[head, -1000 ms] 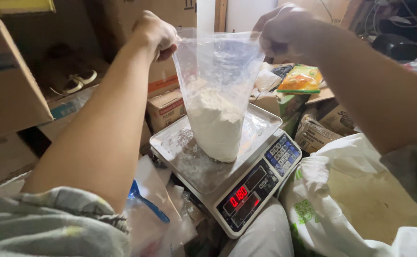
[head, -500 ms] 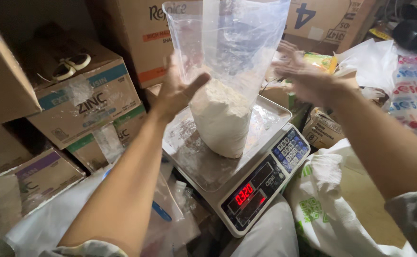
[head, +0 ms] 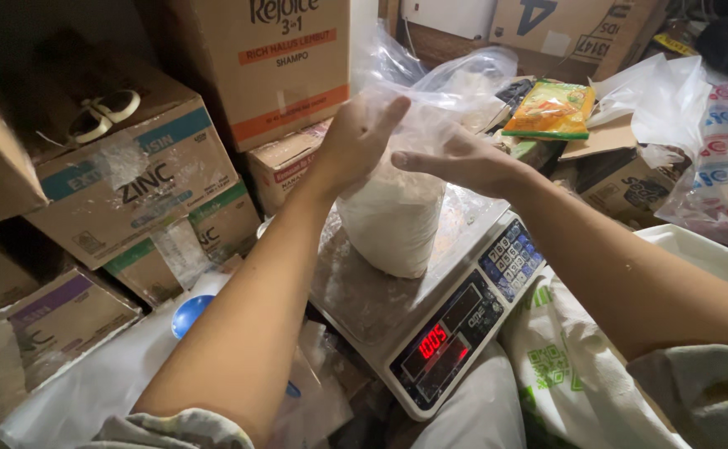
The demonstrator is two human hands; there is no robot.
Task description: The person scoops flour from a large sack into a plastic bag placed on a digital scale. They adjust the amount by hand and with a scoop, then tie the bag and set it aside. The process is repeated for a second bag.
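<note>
Both hands, left hand (head: 360, 141) and right hand (head: 455, 162), are closed around the clear plastic bag's (head: 397, 208) gathered neck. White powder is held inside; the bag is rested on the digital scale (head: 430, 333).

1. The scene is dim and warm-toned; the upper left corner falls into deep shadow.
2. Light seems to come from above and ahead, brightening the crumpled clear plastic bag of white powder (head: 393, 212) and the forearms.
3. The red digits on the grey digital scale (head: 430, 333) glow sharply.
4. Edges bend outward from a wide lens; the near sleeves look soft, perhaps out of focus.
</note>
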